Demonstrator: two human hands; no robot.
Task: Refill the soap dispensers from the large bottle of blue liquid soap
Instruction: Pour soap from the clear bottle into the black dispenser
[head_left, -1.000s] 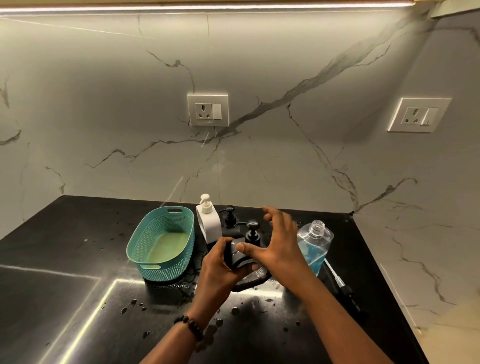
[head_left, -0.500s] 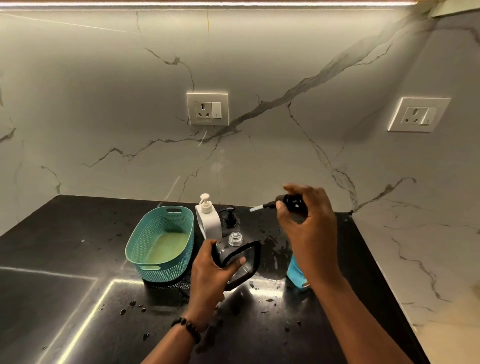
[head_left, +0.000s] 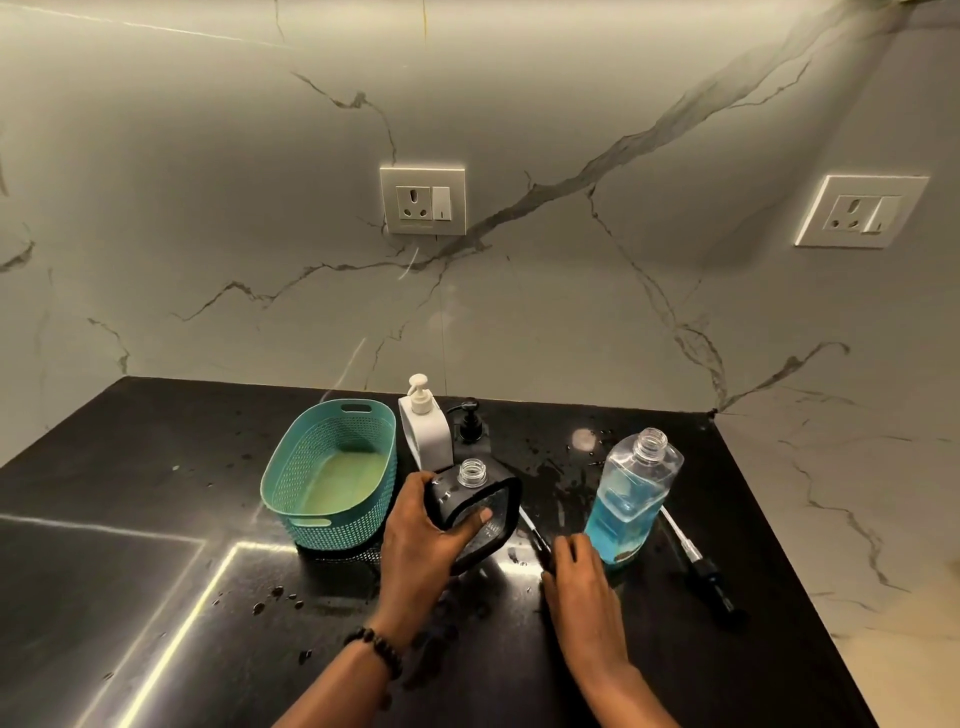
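Note:
My left hand (head_left: 423, 530) grips a black-framed clear dispenser (head_left: 485, 512) on the black counter; its neck is uncapped and open at the top. My right hand (head_left: 579, 577) lies on the counter just right of it, fingers curled round the dispenser's black pump (head_left: 535, 540), whose tube points up-left. The large clear bottle of blue soap (head_left: 631, 493) stands uncapped right of my right hand, about half full. A white dispenser (head_left: 426, 431) and a black pump dispenser (head_left: 470, 423) stand behind.
A teal perforated basket (head_left: 317, 462) sits left of the dispensers. Another pump with a long tube (head_left: 696, 558) lies on the counter right of the blue bottle. Water drops spot the counter (head_left: 156, 519). The counter's right edge meets a marble wall with sockets.
My right hand unscrewed the pump from the dispenser, lifted it out, then lowered it to the counter beside the dispenser. My left hand kept holding the dispenser.

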